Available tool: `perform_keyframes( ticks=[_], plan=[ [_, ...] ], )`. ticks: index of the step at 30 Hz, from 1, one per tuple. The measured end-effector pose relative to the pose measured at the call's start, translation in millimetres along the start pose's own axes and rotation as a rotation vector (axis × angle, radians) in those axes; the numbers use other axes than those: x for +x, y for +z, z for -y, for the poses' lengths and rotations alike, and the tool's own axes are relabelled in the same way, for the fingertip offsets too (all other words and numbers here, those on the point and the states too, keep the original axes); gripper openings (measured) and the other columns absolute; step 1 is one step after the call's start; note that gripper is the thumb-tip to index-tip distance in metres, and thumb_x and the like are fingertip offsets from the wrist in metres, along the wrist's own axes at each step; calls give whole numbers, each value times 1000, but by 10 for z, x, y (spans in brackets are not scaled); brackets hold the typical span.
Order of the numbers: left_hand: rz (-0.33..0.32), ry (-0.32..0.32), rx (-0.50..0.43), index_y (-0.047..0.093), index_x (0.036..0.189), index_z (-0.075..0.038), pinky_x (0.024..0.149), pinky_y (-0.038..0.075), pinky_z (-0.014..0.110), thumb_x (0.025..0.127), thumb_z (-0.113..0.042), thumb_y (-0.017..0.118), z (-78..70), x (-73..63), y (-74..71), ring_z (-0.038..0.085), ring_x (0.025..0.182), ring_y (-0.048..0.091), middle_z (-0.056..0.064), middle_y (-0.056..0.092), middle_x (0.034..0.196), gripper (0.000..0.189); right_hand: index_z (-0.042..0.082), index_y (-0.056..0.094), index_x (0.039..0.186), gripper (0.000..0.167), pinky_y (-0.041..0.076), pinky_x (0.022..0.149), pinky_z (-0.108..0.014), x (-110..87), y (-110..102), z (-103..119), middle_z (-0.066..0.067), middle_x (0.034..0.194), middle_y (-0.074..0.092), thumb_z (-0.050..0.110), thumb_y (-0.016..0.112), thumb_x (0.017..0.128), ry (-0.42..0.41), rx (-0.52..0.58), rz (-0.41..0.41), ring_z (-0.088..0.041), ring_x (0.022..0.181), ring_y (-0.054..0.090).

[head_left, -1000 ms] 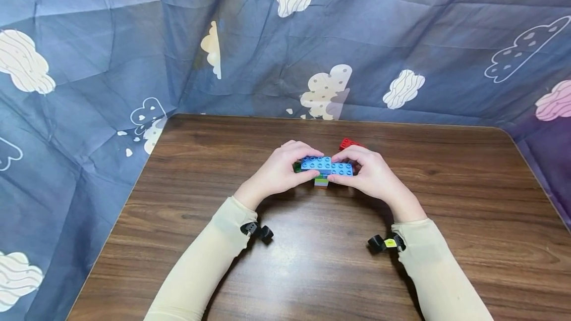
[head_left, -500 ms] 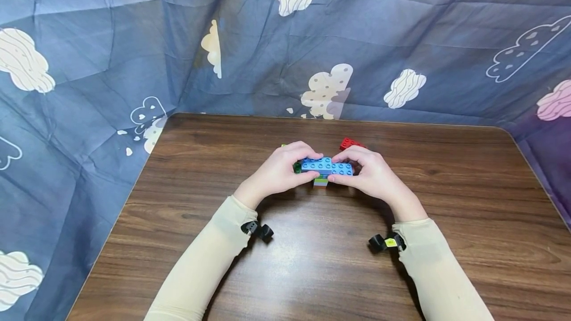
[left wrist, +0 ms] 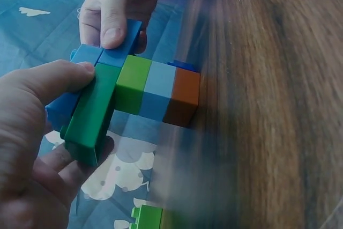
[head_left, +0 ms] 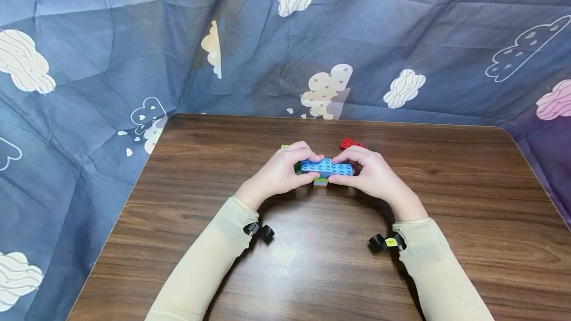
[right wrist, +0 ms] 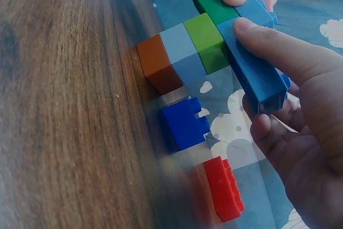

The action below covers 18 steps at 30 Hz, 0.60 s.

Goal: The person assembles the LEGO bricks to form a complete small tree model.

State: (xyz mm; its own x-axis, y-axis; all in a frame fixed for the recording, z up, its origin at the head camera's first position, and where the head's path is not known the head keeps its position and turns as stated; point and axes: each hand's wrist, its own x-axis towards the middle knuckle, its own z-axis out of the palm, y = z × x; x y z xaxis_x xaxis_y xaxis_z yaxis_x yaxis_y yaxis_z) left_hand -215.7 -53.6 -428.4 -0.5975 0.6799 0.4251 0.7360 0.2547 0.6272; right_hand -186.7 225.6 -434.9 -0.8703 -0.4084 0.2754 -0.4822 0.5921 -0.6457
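A stack of toy building bricks stands on the table between both hands. Its column, from the bottom, is an orange-brown brick (left wrist: 183, 100), a light blue brick (left wrist: 157, 90) and a lime brick (left wrist: 132, 81). A long green brick (left wrist: 92, 112) and a long blue brick (right wrist: 254, 68) lie end to end across the column. Another blue brick (head_left: 317, 167) sits over them, towards the left. My left hand (head_left: 282, 170) grips this upper blue brick and the green one between thumb and fingers. My right hand (head_left: 373, 172) pinches the lower blue brick, thumb on its near side.
Beyond the stack, a red brick (head_left: 350, 143) lies on the wooden table (head_left: 285, 271). Close behind the column is a dark blue brick (right wrist: 185, 124). A loose lime brick (left wrist: 149, 217) shows past my left hand. A blue cloud-patterned cloth (head_left: 250, 63) hangs behind the table.
My left fingers have shifted slightly, and the loose lime brick now shows beyond that hand. The upper blue brick appears a touch lower. My right hand has stayed nearly still.
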Motion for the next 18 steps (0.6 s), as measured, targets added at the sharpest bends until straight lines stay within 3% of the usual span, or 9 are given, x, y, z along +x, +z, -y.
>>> perform_keyframes(
  ticks=[4, 8, 12, 15, 18],
  plan=[
    [7, -23, -5, 79, 124, -7, 87, 56, 31, 95, -14, 88, 0, -5, 5, 16, 105, 65, 5, 72, 119, 31, 19, 80, 120, 41, 46, 69, -30, -14, -25, -13, 4, 106, 72, 27, 99, 84, -6, 7, 31, -18, 85, 56],
    [23, -43, -2, 79, 125, -8, 90, 57, 33, 96, -17, 87, -7, 2, 12, 16, 108, 65, 4, 72, 120, 31, 20, 74, 133, 57, 50, 73, -35, -54, -83, -86, 1, 118, 71, 26, 99, 83, 27, 0, 107, -22, 91, 57],
    [33, -56, 8, 78, 127, -10, 92, 55, 29, 97, -18, 87, -1, -5, 12, 15, 110, 64, 3, 71, 123, 33, 19, 68, 144, 69, 54, 92, -49, -80, -83, -202, -5, 136, 69, 20, 99, 83, 76, -3, 172, -29, 112, 62],
    [31, -51, 9, 77, 129, -12, 93, 54, 28, 96, -19, 87, 21, -21, -6, 14, 111, 64, 2, 71, 125, 34, 17, 69, 144, 65, 48, 109, -59, -76, -39, -288, -6, 143, 69, 17, 97, 86, 90, -8, 208, -34, 130, 59],
    [20, -44, 3, 76, 129, -14, 95, 54, 30, 96, -20, 87, 57, -32, -51, 12, 111, 64, 0, 70, 126, 35, 14, 74, 136, 53, 47, 111, -60, -70, 0, -342, -5, 135, 73, 19, 95, 88, 93, -35, 213, -33, 130, 62]
  ],
)
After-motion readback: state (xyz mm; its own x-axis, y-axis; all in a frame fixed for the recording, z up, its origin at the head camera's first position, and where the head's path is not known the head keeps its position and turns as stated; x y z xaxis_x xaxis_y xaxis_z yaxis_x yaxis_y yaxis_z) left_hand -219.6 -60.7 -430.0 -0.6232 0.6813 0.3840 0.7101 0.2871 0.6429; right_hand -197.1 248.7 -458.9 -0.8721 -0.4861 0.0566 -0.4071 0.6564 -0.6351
